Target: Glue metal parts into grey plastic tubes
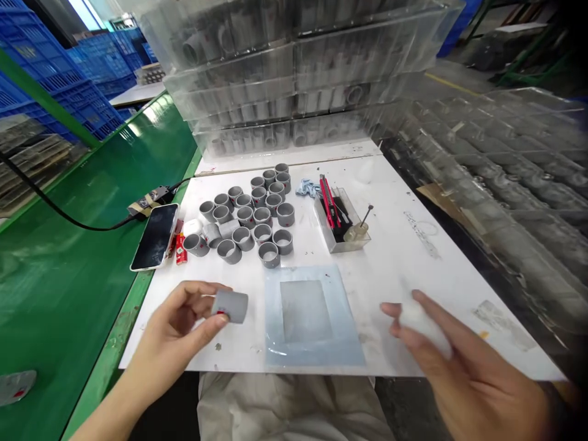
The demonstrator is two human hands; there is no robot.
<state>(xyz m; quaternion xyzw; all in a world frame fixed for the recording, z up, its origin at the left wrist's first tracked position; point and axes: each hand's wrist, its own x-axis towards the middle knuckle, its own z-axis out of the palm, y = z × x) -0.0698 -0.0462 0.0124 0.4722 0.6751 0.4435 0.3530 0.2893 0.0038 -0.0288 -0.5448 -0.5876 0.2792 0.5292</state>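
Observation:
My left hand (184,324) holds a grey ring (232,306) on its side between thumb and fingers, over the front left of the white table (386,245). A small red mark shows on the ring near my thumb. At the right, my right hand (459,355) is closed around a small white bottle (425,331), slightly blurred. Between the hands lies a light blue sheet (346,343) with a greyish rectangle (307,311) on it. Several grey rings (269,255) stand in a group behind my left hand.
A clear box (351,246) holds red-handled tools and a small bottle. A phone (156,236) lies at the left edge beside a power strip (149,202). Stacked clear bins (248,110) stand behind; more trays (519,184) are at the right.

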